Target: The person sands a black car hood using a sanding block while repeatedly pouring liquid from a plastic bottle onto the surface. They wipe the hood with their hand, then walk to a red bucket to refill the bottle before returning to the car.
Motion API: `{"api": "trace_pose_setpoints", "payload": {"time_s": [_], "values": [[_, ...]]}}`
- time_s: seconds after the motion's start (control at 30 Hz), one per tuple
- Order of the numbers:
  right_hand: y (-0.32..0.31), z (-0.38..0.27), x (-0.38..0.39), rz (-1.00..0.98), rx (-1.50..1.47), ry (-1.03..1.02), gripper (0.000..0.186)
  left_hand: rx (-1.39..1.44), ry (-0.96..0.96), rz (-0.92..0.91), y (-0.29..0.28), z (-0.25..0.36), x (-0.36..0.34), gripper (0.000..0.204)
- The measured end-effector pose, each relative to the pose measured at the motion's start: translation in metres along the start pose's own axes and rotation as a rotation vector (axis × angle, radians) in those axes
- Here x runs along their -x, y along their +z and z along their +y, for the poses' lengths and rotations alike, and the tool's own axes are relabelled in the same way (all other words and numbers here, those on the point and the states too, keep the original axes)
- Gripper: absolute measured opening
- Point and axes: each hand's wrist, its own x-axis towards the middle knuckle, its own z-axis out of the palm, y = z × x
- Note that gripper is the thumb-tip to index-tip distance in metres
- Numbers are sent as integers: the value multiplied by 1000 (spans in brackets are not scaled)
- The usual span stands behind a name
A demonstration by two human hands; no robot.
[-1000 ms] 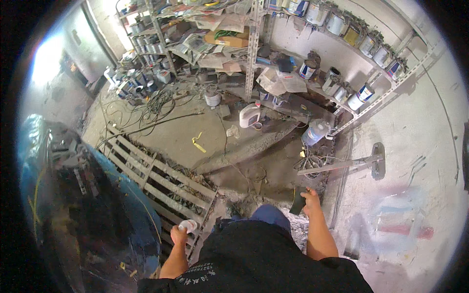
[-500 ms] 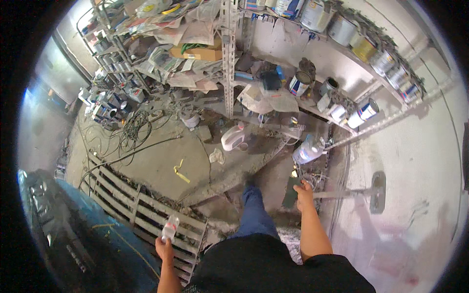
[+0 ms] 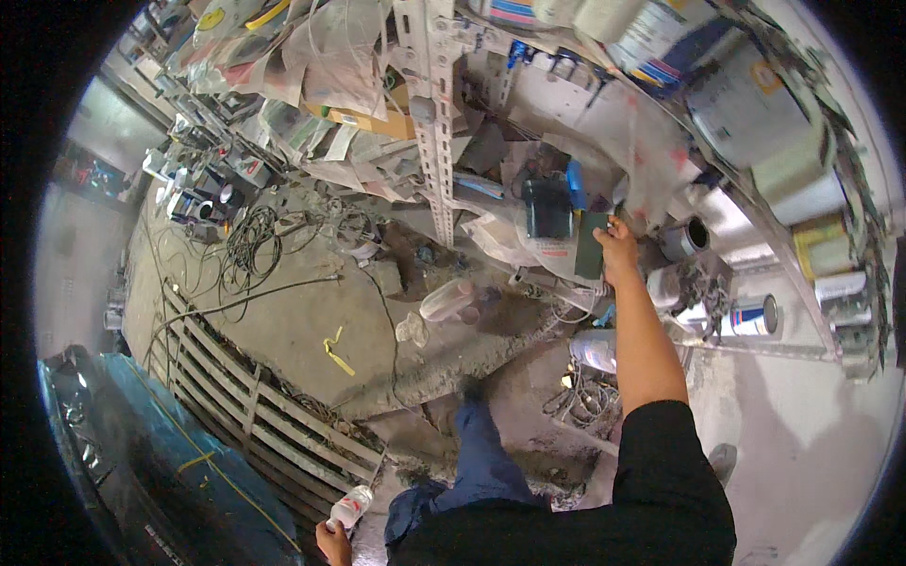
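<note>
My right hand (image 3: 618, 251) reaches out to the lower shelf, fingers closed on the edge of a flat, dark green rectangular sheet (image 3: 591, 247) that looks like sandpaper. Just left of the sheet, on the shelf, is a black box-like container (image 3: 547, 209) with a blue object beside it. Down at the lower left, my left hand (image 3: 333, 542) grips a small clear plastic bottle (image 3: 352, 507) with red marking by its neck end, its body pointing up and away from me. Part of the left hand is cut off by the picture's edge.
Paint cans (image 3: 750, 113) line the upper right shelf, near my right arm. A perforated metal post (image 3: 434, 141) stands ahead. On the floor are a white jug (image 3: 447, 299), coiled cables (image 3: 253, 247) and a slatted grate (image 3: 255, 396). Blue sheeting (image 3: 179, 424) lies lower left.
My right hand has moved up and forward to the shelf with the green sheet. My left hand has dropped lower with the bottle. The shelves appear closer.
</note>
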Motion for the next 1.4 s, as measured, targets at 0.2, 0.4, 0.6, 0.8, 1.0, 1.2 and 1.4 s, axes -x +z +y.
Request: {"api": "trace_pose_setpoints", "payload": {"time_s": [0.2, 0.4, 0.6, 0.8, 1.0, 1.2, 1.4], "values": [[50, -16, -82, 227, 365, -83, 54, 231, 23, -85, 28, 11, 4, 34], [56, 40, -47, 185, 523, -323, 58, 231, 69, -45, 24, 60, 6, 37], [47, 121, 104, -103, 583, -76, 56, 239, -21, -70, 30, 72, 30, 42], [29, 187, 145, -193, 672, -87, 52, 301, -89, -148, 26, 58, 47, 40], [33, 108, 45, 128, 877, -367, 57, 307, -4, -62, 27, 36, 57, 37], [43, 56, -20, -35, 1035, -278, 65, 244, -121, -109, 33, 0, 61, 35], [39, 58, -31, -7, 1004, -346, 66, 348, -99, -80, 33, 2, 66, 36]]}}
